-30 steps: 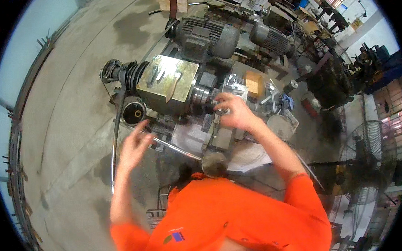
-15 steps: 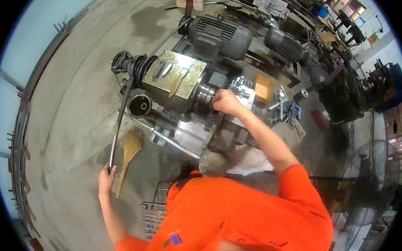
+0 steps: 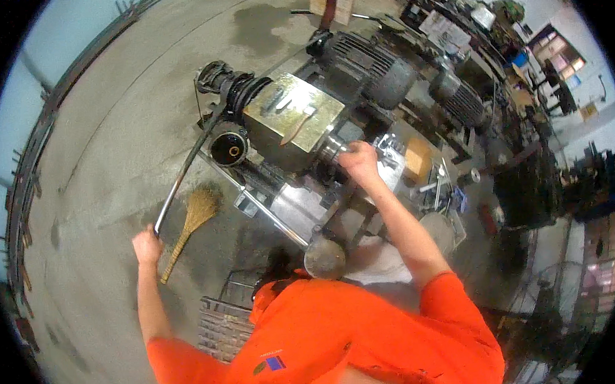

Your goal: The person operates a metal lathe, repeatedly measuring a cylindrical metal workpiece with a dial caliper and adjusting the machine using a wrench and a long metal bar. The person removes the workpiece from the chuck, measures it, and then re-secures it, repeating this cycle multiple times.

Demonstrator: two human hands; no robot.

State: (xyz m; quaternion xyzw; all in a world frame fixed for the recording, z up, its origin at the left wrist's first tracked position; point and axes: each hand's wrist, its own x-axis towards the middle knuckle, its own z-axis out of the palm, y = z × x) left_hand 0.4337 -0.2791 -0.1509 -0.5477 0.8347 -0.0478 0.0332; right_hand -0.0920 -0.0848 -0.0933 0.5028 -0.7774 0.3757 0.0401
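My left hand (image 3: 147, 245) is closed round the lower end of a long metal lever bar (image 3: 172, 195). From there the bar slants up to a dark pulley (image 3: 247, 97) on the machine's left end. My right hand (image 3: 359, 161) is at the round steel spindle (image 3: 332, 148) beside the headstock box (image 3: 277, 130). Its fingers are curled, and what they grip is hidden. On top of the box lie a wood-handled tool (image 3: 297, 126) and small pieces. A shiny metal rod (image 3: 276, 218) runs along the machine's near side.
A straw broom (image 3: 197, 214) lies on the floor near my left hand. Large electric motors (image 3: 374, 67) stand behind the headstock. Wrenches (image 3: 440, 185) and a wooden block (image 3: 418, 157) are at the right. An open round black housing (image 3: 229, 149) sticks out at the left.
My left hand has moved outward and a little forward with the lever bar, which now slants more. The right hand stays at the spindle. The whole view has shifted somewhat.
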